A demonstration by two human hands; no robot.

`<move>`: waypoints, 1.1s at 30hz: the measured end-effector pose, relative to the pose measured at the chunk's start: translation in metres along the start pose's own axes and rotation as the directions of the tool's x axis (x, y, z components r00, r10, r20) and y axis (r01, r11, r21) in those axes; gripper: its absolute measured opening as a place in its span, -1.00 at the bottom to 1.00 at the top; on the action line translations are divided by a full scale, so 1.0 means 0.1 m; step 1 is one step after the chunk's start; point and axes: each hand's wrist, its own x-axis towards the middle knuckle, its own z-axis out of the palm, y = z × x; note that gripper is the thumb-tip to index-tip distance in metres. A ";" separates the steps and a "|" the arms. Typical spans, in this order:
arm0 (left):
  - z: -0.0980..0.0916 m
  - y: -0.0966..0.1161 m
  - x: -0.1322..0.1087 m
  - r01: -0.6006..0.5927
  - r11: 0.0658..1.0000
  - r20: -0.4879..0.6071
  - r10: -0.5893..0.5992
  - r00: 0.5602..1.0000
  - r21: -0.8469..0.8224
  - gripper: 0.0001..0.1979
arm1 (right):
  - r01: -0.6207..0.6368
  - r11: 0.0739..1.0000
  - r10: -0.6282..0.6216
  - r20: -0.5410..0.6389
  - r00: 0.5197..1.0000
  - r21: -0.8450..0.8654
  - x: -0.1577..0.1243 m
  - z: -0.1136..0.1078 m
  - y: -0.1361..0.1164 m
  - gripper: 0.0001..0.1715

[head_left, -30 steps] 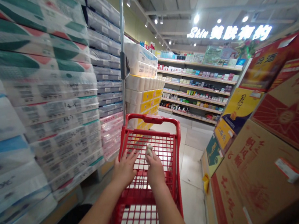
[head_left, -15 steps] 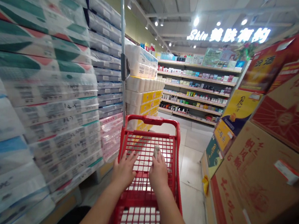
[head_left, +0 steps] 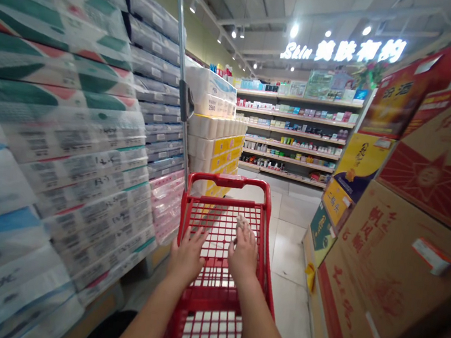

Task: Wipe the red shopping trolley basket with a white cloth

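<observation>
A red shopping cart [head_left: 230, 181] with a plastic grid basket stands directly in front of me. My left hand [head_left: 187, 256] is over the left side of the grid, its fingers spread and nothing in them; whether it touches the grid I cannot tell. On the right side, my right hand [head_left: 244, 253] holds a small pale lumpy object [head_left: 241, 221] at its fingertips. That object's kind is too small to make out, and the fingers partly hide it. Both forearms reach forward over the near part of the cart.
Tall stacks of wrapped tissue packs [head_left: 98, 145] line the left side, with toilet roll packs [head_left: 208, 127] farther on. A metal pole [head_left: 182, 40] rises by the cart's left side. Cardboard boxes [head_left: 387, 270] are piled on the right. Shelves of small goods [head_left: 294, 125] stand ahead, beyond the tiled floor [head_left: 289, 295].
My right hand has shifted slightly right and turned, with the pale object now tilted differently at its fingertips. The left hand and the cart look nearly the same.
</observation>
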 end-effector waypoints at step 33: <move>0.00 -0.01 -0.02 -0.006 1.000 -0.020 0.006 1.000 -0.006 -0.25 | -0.135 0.987 0.145 0.127 0.981 -0.085 -0.05 -0.21 -0.21 -0.69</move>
